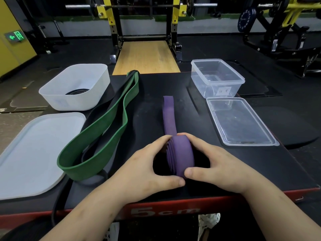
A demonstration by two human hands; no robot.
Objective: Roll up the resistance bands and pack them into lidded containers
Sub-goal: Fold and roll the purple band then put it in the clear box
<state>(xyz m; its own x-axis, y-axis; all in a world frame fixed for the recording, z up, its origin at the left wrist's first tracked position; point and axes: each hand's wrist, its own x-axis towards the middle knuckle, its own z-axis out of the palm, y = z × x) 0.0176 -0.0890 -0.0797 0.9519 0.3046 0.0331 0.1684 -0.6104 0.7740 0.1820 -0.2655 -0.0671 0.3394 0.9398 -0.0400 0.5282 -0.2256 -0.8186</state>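
Starting at the left, a frosted lid lies flat on the counter in front of its white tub, which holds a coiled black band. Just beside them the green band sprawls unrolled over a loose black band whose near end hangs off the counter's edge. The trouble, I judge, waits in the middle. The purple band is rolled most of the way, and its layers show stepped at the left face, so the coil sits telescoped sideways. Uneven pressure from either side could push the core out, and any slackening of the grip would likely let the springy rubber unwind. The unrolled tail lies straight on the counter, pointing away from the person; if it feeds in skewed, the roll may grow lopsided and pack badly. The left hand grips the roll's left side, its fingers curled over the top and the thumb at the near side. The right hand clasps the right side likewise, thumb pressed on the outer wrap. The roll stands on edge between the two, touching both. Farther right, the clear container stands open, well apart, with its clear lid just in front.
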